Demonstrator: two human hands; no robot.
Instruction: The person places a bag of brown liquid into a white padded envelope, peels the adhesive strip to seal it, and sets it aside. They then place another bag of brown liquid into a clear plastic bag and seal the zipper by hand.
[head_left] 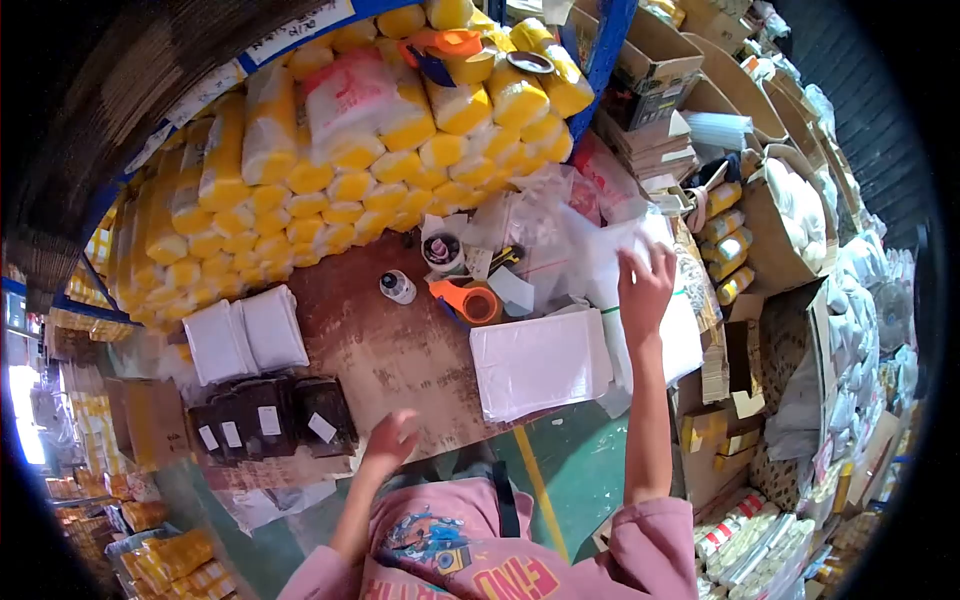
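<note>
My right hand (648,290) is stretched out over a stack of white plastic bags (655,340) at the table's right side. Its fingers are bent and apart, close to crumpled clear plastic (560,225); no firm grip on it shows. Held low over the table's front edge, my left hand (391,442) has loosely curled, parted fingers and nothing in it. Between the hands lies a flat white packet (540,365). Behind that packet is an orange tape dispenser (470,302), and a small bottle (397,287) stands to its left.
Yellow-and-white wrapped packs (340,190) are piled along the table's (350,300) back. Dark packets with white labels (270,420) and white folded packets (246,335) lie at the left. Cardboard boxes (790,215) crowd the right. A box cutter (507,258) rests near the tape dispenser.
</note>
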